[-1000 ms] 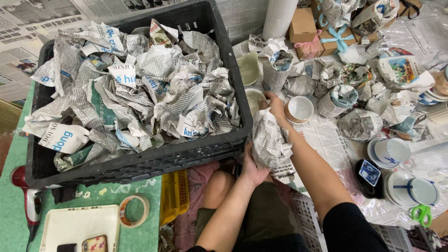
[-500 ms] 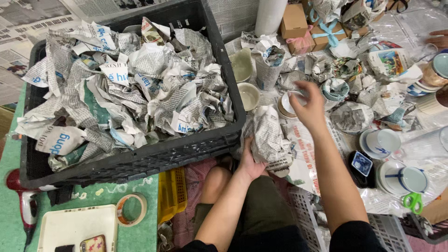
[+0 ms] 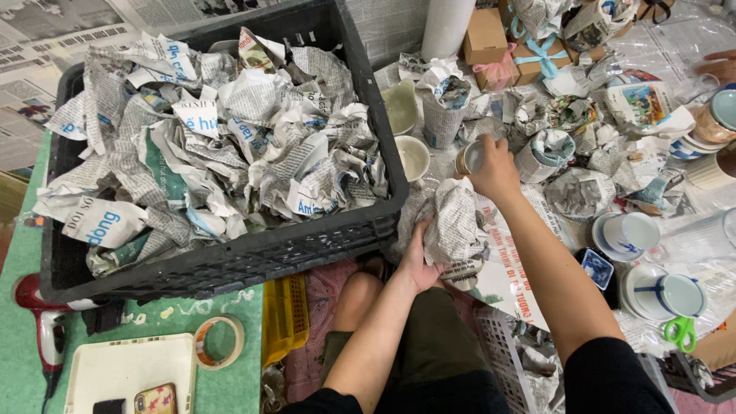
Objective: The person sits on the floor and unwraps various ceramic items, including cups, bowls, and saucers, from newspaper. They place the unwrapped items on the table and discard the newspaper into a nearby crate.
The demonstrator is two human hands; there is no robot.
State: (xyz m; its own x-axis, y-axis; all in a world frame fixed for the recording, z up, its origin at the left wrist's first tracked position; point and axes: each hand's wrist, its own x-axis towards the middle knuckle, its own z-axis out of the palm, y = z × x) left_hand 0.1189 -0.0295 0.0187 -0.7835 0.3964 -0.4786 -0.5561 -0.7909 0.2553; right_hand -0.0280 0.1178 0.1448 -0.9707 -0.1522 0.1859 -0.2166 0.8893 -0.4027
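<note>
Newspaper bundle [image 3: 454,222] just right of the black crate [image 3: 383,222], gripped underneath by the left hand [image 3: 418,261] so the wrap stays shut. Right hand [image 3: 494,169] just past the crate's corner, closed round a small cup [image 3: 469,157], lifting it clear of other cups.

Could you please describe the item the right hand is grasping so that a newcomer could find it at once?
Start at the big black crate of crumpled newspaper. Just past its right corner, the right hand grips a small cup. Unlike the wrapped bundles around it, it is bare.
</note>
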